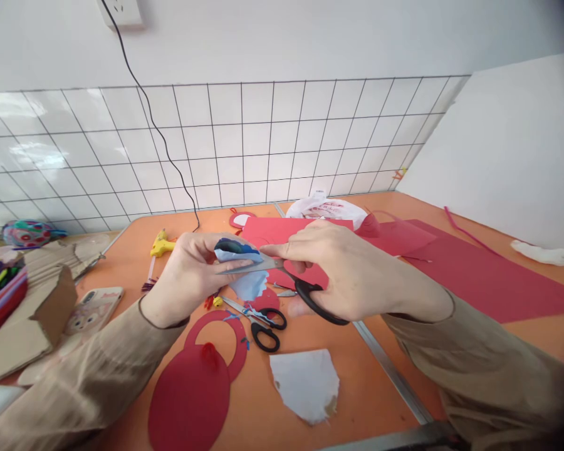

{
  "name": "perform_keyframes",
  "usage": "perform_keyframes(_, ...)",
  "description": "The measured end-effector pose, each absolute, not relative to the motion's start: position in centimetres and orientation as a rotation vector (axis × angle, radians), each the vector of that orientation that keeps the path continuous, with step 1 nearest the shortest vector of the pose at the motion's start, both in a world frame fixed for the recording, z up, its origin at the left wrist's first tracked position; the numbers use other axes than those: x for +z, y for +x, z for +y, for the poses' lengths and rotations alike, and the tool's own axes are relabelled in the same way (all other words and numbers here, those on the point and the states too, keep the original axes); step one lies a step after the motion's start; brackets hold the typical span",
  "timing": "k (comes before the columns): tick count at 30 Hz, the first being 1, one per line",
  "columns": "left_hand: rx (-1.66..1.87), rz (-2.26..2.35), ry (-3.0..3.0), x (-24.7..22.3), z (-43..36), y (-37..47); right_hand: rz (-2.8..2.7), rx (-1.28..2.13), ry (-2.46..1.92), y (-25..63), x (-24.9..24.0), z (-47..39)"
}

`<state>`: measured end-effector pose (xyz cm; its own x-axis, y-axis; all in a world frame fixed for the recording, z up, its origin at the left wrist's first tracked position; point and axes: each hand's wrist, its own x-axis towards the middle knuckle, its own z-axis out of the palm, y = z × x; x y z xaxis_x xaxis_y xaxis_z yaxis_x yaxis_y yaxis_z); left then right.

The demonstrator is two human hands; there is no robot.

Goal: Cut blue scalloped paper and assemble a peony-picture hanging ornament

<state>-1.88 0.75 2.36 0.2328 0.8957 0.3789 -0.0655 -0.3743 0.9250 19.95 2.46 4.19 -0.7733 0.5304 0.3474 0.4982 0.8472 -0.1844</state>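
My left hand (188, 272) is closed around a small dark-blue and light-blue piece (237, 252), perhaps paper or cloth. In my right hand (343, 269) is a pair of scissors (308, 291) with black handles, its blades lying against the blue piece near my left fingers. A pale-blue scrap (251, 285) hangs or lies just below the blades. On the table under my hands rests a second pair of black-handled scissors (266, 338), beside a red paper ring (239, 357) and a red oval (190, 401) with a red tuft.
A torn white piece (305, 382) lies near the front. Red sheets (479, 269) spread to the right, and a white plastic bag (326, 207) sits at the back. At left are a yellow glue gun (161, 244), a phone (94, 310) and a cardboard box (32, 313).
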Motion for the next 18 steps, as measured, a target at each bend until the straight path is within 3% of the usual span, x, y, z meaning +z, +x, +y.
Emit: perform_keyframes(18,1.346,0.694,1.513,0.8,1.8,-2.5,-2.609,0.105,-0.782,20.0,4.6,2.2)
